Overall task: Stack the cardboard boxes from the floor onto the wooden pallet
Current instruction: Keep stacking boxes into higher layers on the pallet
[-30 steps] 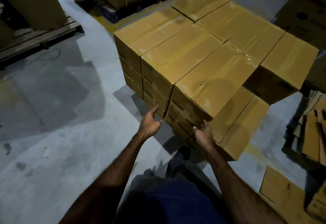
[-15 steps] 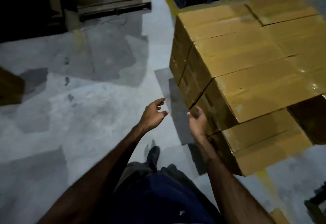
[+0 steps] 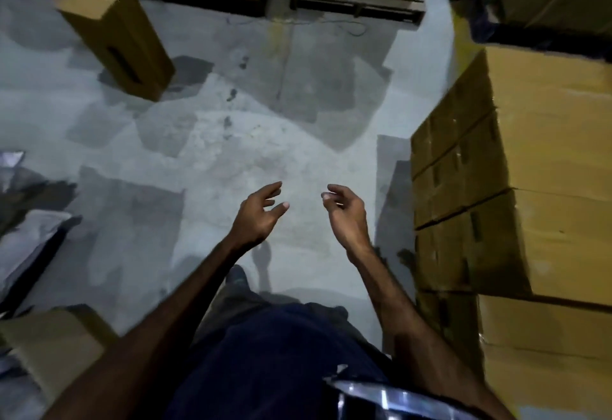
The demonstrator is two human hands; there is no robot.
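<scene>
1. Head view: left hand (image 3: 256, 212) and right hand (image 3: 344, 212) loose, fingers half-curled, holding nothing.
2. Stacked boxes (image 3: 516, 188) right; upright cardboard box (image 3: 114, 34) far-left on floor (image 3: 231, 141).
3. Probably best: grab low, both sides.

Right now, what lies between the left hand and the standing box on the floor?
Head view: only bare floor between left hand and standing box.
</scene>
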